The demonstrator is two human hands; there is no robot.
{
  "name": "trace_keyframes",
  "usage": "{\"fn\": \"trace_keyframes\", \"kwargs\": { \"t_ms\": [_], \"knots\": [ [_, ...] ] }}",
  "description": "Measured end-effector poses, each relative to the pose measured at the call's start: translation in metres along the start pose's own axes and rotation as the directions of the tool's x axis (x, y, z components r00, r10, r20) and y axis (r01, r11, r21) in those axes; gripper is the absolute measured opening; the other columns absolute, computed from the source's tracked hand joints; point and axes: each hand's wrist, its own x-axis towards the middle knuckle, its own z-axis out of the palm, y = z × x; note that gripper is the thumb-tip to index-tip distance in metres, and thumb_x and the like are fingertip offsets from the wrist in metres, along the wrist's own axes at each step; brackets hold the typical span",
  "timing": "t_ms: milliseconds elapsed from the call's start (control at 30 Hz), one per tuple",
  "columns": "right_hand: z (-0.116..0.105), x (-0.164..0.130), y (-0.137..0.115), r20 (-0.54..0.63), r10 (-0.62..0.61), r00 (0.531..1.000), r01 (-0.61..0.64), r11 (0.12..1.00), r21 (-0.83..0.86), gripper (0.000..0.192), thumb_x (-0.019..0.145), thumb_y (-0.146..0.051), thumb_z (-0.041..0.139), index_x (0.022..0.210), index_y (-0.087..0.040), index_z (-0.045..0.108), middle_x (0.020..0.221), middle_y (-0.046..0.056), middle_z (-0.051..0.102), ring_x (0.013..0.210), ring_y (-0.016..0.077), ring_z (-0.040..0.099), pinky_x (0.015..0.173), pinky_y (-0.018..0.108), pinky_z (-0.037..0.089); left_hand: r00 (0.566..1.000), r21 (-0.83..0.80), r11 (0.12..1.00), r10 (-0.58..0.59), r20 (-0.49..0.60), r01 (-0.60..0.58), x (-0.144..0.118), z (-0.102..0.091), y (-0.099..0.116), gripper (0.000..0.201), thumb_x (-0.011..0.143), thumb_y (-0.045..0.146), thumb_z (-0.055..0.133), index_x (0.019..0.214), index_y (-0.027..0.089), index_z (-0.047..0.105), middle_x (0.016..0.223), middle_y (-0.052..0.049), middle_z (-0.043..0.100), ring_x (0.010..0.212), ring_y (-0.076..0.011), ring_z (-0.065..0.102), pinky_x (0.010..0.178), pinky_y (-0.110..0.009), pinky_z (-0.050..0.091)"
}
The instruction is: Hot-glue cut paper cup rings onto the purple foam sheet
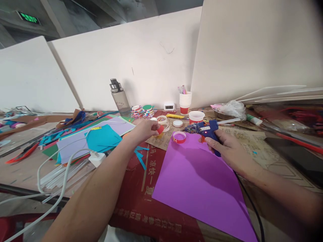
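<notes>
My right hand (228, 148) grips a blue hot glue gun (205, 129) with a glue stick sticking out of its back, held over the far corner of a purple sheet (199, 183). The nozzle points left. A red-and-white paper ring (179, 137) stands on the sheet's far corner, just left of the gun. Further left, my left hand (145, 130) pinches a small red piece (160, 129) above a brown cardboard piece (164, 141), next to several white paper rings (163, 121).
Stacked coloured sheets (96, 139) lie at the left, with a white charger and cable (97, 158) and clear glue sticks (60, 176). A water bottle (119, 97), tape rolls (142, 111), stacked paper cups (185, 102) and a plastic bag (230, 109) line the back wall panels.
</notes>
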Motion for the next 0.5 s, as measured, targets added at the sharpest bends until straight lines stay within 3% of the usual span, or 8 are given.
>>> {"fn": "trace_keyframes", "kwargs": {
  "t_ms": [200,367,500],
  "knots": [
    [0.0000,-0.0003,0.0016,0.020,-0.011,1.000,0.011,1.000,-0.011,0.025,0.087,-0.047,0.053,0.080,-0.023,0.057,0.064,-0.002,0.056,0.058,0.0163,0.049,0.053,0.029,0.036,0.997,-0.077,0.994,-0.080,-0.003,0.079,0.0003,0.0022,0.0021,0.011,0.063,0.025,0.072,0.067,0.018,0.064,0.068,0.002,0.065,0.067,-0.0144,0.056,0.059,-0.024,0.034],
    [0.0008,-0.0012,0.0007,0.024,-0.018,1.000,0.018,1.000,-0.002,0.027,0.086,-0.048,0.053,0.076,-0.023,0.056,0.065,-0.001,0.056,0.060,0.0165,0.050,0.053,0.028,0.035,0.993,-0.097,0.990,-0.109,-0.041,0.105,-0.0016,-0.0028,0.0061,0.024,0.076,0.038,0.063,0.064,0.017,0.067,0.064,0.000,0.063,0.064,-0.0143,0.052,0.059,-0.027,0.034],
    [0.0012,-0.0010,0.0014,0.018,-0.010,1.000,0.009,1.000,0.006,0.027,0.086,-0.048,0.054,0.078,-0.023,0.057,0.065,-0.001,0.057,0.059,0.0162,0.049,0.053,0.028,0.034,0.991,-0.023,0.998,-0.065,-0.120,0.062,0.0016,-0.0005,0.0058,0.027,0.084,0.034,0.053,0.071,0.019,0.071,0.078,-0.004,0.069,0.081,-0.0187,0.058,0.074,-0.029,0.041]
  ]
}}
